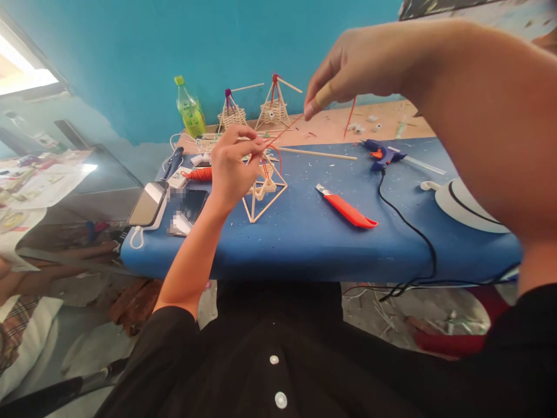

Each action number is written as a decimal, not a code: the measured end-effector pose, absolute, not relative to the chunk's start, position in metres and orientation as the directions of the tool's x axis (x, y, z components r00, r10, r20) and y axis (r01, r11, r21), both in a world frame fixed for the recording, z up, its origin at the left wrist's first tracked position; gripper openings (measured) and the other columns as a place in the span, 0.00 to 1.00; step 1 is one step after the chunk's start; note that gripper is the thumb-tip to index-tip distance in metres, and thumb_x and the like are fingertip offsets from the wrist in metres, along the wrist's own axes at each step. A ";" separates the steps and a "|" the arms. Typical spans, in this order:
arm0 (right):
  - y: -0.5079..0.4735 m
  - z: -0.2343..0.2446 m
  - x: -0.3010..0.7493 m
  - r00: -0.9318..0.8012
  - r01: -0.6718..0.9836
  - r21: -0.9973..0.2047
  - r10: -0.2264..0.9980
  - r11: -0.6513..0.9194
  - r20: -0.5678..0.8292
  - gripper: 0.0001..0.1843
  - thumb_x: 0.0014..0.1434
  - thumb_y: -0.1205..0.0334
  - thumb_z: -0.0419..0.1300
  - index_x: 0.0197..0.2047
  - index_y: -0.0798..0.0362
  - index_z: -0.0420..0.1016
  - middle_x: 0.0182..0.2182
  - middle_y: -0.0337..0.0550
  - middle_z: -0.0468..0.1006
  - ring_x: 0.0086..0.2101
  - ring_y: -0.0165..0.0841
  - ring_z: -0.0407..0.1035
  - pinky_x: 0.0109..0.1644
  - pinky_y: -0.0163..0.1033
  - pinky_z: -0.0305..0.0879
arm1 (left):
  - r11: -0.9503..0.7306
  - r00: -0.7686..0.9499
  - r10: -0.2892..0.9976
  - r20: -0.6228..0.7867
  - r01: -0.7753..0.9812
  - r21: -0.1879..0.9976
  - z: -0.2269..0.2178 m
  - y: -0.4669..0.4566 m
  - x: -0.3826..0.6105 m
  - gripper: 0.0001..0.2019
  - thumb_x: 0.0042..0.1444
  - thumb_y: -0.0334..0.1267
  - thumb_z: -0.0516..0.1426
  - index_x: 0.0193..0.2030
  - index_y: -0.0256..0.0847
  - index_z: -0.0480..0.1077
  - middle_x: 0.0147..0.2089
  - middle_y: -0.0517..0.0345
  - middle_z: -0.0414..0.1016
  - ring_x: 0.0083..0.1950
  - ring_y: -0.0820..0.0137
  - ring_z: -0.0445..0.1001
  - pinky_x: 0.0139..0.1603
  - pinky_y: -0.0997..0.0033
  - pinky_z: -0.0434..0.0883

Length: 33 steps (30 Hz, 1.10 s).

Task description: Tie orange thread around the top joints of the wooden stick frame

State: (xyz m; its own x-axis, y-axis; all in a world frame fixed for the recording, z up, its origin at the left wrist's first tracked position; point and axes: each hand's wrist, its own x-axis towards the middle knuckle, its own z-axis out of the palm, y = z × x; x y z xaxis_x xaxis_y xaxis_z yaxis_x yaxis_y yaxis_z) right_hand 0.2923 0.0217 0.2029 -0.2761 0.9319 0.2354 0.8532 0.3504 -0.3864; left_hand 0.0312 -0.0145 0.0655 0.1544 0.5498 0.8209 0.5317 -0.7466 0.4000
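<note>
My left hand (237, 165) pinches the top of a small pyramid frame of wooden sticks (270, 203), which stands on the blue table mat. Its fingertips cover the joint where the sticks meet. Raised above and to the right, my right hand (337, 75) holds an orange string (285, 133) between thumb and fingers. The string runs taut down to the frame's top. More orange string loops inside the frame. A spool of orange string (200, 174) lies just behind my left wrist.
On the blue mat (287, 244) lie a red utility knife (348, 210), a glue gun (378, 154) with a black cord, a white cup (465, 203) and phones (148, 203). Two finished-looking stick pyramids (273, 107) and a green bottle (190, 110) stand by the wall. Another person's legs show at left.
</note>
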 end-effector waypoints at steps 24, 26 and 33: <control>0.012 0.038 0.266 -0.210 0.411 -0.902 0.977 0.130 0.045 0.17 0.55 0.45 0.74 0.36 0.50 0.86 0.21 0.34 0.68 0.25 0.29 0.54 0.31 0.38 0.52 | -0.767 0.140 0.550 0.823 0.475 0.431 0.063 -0.011 0.030 0.03 0.66 0.36 0.69 0.40 0.50 0.85 0.48 0.57 0.85 0.51 0.63 0.84 0.63 0.55 0.84; -0.005 0.034 0.266 -0.154 0.476 -0.849 0.972 0.229 0.176 0.16 0.58 0.45 0.71 0.34 0.50 0.86 0.24 0.38 0.73 0.27 0.31 0.59 0.34 0.39 0.56 | -0.764 0.130 0.554 0.822 0.472 0.440 0.063 -0.010 0.031 0.02 0.65 0.37 0.69 0.40 0.49 0.85 0.48 0.56 0.85 0.52 0.63 0.83 0.63 0.56 0.85; -0.061 0.020 0.259 -0.371 0.722 -0.412 0.813 0.556 0.448 0.22 0.72 0.54 0.52 0.37 0.46 0.87 0.31 0.44 0.81 0.31 0.35 0.66 0.38 0.41 0.56 | -0.758 0.094 0.573 0.814 0.439 0.482 0.061 -0.009 0.034 0.03 0.63 0.35 0.69 0.40 0.47 0.86 0.49 0.55 0.85 0.50 0.64 0.83 0.58 0.61 0.86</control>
State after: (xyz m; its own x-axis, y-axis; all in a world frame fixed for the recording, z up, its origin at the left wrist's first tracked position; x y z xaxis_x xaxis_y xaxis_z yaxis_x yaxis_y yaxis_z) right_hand 0.2588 -0.0613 0.0203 -0.3711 0.8132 0.4484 0.7217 0.5564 -0.4118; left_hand 0.0336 -0.0090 0.0609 0.0944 0.5727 0.8143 0.4388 -0.7581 0.4824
